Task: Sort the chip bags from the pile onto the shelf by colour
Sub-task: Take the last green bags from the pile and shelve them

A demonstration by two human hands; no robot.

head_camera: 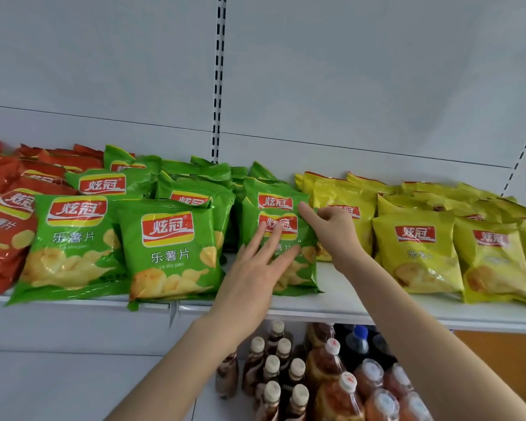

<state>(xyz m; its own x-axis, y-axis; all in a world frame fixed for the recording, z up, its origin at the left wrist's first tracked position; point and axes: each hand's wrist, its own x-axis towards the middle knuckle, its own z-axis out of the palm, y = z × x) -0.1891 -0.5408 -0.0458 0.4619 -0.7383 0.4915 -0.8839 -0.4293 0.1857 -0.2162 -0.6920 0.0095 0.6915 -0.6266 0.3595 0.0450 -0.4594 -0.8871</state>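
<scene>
I see red chip bags [3, 214], green chip bags [170, 247], yellow chip bags [416, 250]; every bag carries red logo, white lettering. Shelf [310, 309] white. Bottles [325, 369] brown, caps [272, 361] cream.

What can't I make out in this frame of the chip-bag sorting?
Head view:
- The pile: outside the frame.
- Right hand: whether it pinches the front green bag or only touches it; its own fingers hide the contact.
- Front green bag's lower print: covered by the left hand.
- Red bags: cut off by the left edge.
- Yellow bags: cut off by the right edge.
- Bottles below the shelf: labels blurred, partly behind the arms.
</scene>
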